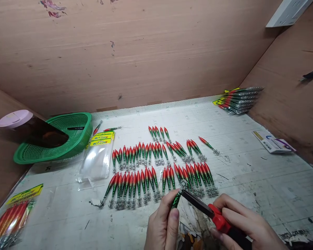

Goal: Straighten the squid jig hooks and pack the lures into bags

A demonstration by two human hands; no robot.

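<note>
My left hand [163,222] pinches a green and black lure [176,200] near the bottom centre, its metal hook crown pointing up. In my right hand [246,222] are pliers [219,218] with red and black handles. Their dark jaws reach left to the base of the hooks; whether they grip the metal is too small to tell. Just beyond my hands, rows of red and green lures [130,184] lie side by side on the white table [67,205]. The lower end of the held lure is hidden by my fingers.
A green basket [87,139] holds a dark bottle with a pink lid [15,118] at the left. Clear bags [97,159] lie beside it. Packaged lures sit at the front left [11,222] and back right [237,100]. A small packet [273,142] lies right. Wooden walls enclose the table.
</note>
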